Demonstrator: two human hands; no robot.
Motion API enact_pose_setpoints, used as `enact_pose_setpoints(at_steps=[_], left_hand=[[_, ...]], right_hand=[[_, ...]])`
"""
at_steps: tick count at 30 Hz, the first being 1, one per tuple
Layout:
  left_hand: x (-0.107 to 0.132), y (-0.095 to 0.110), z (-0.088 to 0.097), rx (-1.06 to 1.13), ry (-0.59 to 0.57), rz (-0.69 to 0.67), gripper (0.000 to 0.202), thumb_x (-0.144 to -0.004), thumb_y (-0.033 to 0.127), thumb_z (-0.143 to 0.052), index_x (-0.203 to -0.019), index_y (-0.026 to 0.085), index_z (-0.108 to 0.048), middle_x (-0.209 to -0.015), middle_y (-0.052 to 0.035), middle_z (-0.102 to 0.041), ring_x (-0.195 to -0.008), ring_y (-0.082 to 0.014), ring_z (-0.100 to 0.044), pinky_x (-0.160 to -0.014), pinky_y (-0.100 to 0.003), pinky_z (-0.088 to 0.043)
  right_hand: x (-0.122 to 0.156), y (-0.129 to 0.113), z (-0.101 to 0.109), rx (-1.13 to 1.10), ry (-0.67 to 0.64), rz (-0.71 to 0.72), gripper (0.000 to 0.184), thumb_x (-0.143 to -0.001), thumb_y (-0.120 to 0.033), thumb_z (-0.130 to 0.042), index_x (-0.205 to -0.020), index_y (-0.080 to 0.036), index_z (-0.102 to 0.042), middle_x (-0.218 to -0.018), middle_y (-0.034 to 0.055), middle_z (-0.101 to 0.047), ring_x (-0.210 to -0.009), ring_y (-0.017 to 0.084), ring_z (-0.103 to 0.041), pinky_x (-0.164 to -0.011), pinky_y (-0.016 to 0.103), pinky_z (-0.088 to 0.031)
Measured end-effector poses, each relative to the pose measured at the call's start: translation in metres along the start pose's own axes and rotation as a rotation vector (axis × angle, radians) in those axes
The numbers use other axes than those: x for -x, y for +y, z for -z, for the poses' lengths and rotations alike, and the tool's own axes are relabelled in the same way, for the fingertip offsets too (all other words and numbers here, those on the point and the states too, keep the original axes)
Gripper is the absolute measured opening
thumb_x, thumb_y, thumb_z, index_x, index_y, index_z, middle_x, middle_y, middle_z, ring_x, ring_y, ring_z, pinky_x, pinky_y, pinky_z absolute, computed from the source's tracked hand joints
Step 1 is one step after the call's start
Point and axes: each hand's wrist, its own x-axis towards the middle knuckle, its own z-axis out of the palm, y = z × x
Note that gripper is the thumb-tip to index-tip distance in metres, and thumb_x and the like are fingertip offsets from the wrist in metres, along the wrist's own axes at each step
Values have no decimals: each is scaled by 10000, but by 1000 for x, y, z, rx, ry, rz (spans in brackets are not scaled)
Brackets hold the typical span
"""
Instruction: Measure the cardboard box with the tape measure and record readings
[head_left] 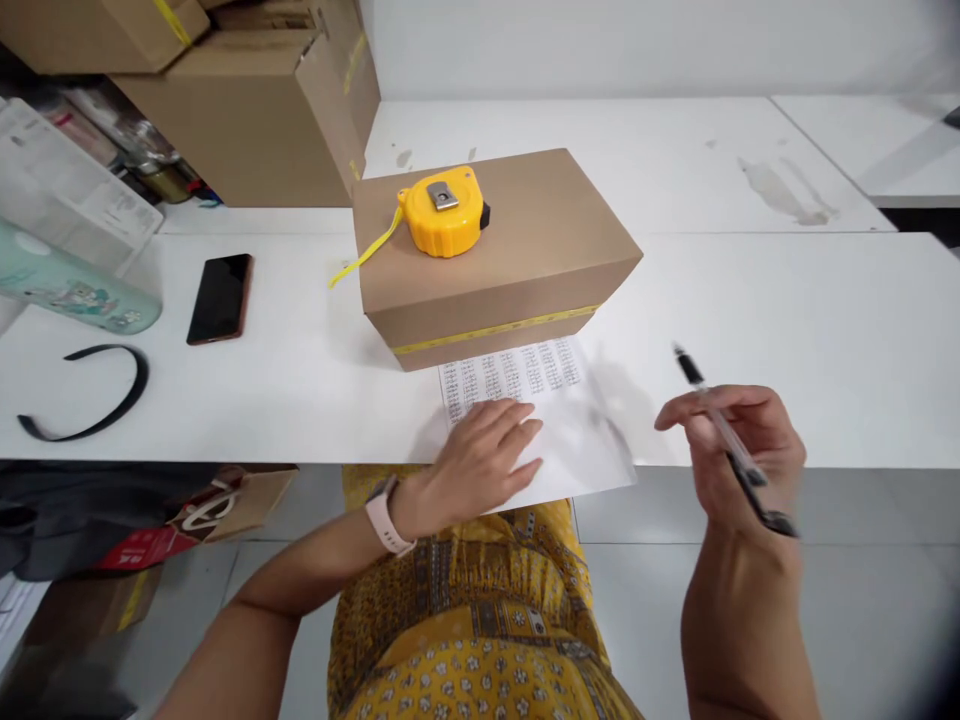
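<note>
My left hand (487, 455) lies flat with its fingers spread on a white sheet of paper (577, 430), which bears several columns of small handwriting and overhangs the table's front edge. In my right hand (739, 440) a pen (724, 425) is pinched, its black end pointing up and away from me, raised to the right of the paper. A closed cardboard box (525, 240) stands just beyond the sheet and seems to cover its far edge. On top of the box rests a yellow tape measure (444, 212) with a yellow strap.
A phone (220, 298), a black curved band (135, 385) and a light green bottle (82, 280) lie on the white table (300, 400) at the left. Larger cardboard boxes (232, 120) are stacked behind them. A paper bag (232, 505) is below the table's edge.
</note>
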Motion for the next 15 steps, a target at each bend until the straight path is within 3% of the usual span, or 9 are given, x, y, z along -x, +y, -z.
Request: enact_pose_setpoints(at_steps=[3, 6, 8, 9, 11, 13, 15], left_hand=[[16, 4, -36, 15, -208, 83, 621, -992, 498, -605, -1418, 54, -525, -1555, -255, -511, -1490, -379, -443, -1224, -567, -363], [20, 0, -46, -92, -228, 77, 707, -985, 552, -607, -1476, 61, -474, -1618, -226, -443, -1531, -358, -381, -1277, -540, -278], [19, 0, -44, -142, -201, 74, 702, -985, 572, -600, -1462, 69, -488, -1601, -211, -473, -1505, -347, -419, -1273, -518, -289], [18, 0, -42, -153, -189, 76, 694, -985, 575, -599, -1452, 72, -497, -1589, -206, -489, -1489, -341, -439, -1267, -511, -300], [16, 2, -40, -153, -177, 81, 668, -988, 571, -597, -1430, 78, -514, -1565, -196, -519, -1455, -328, -476, -1255, -502, -322], [15, 3, -39, -139, -172, 88, 635, -995, 564, -588, -1410, 87, -527, -1535, -188, -550, -1424, -317, -504, -1243, -496, -340], [16, 3, -40, -129, -159, 90, 611, -1006, 557, -569, -1400, 91, -533, -1505, -185, -575, -1403, -316, -523, -1236, -499, -348]], right_hand=[[5, 8, -25, -81, -74, 5, 401, -900, -629, -678, -735, -277, -579, -520, -46, -495, -464, 146, -452, -506, 324, -406], [2, 20, -48, -109, -271, -180, 529, -961, -747, -462, -987, -275, -701, -670, 6, -650, -634, 174, -618, -637, 342, -499], [-4, 28, -59, -108, -407, -319, 571, -920, -754, -543, -1187, -277, -709, -881, 50, -744, -865, 219, -702, -778, 378, -550], [-7, 31, -63, -103, -430, -370, 540, -887, -715, -639, -1192, -277, -716, -939, 54, -755, -908, 226, -705, -799, 381, -556], [-12, 35, -69, -69, -400, -424, 388, -823, -587, -793, -1035, -266, -745, -899, 33, -747, -826, 200, -685, -731, 347, -546], [-17, 36, -73, -20, -348, -407, 304, -811, -520, -825, -839, -242, -706, -767, 1, -692, -680, 153, -607, -613, 300, -485], [-19, 37, -74, 17, -349, -372, 303, -827, -485, -816, -778, -230, -659, -710, -17, -640, -621, 125, -540, -566, 277, -431]])
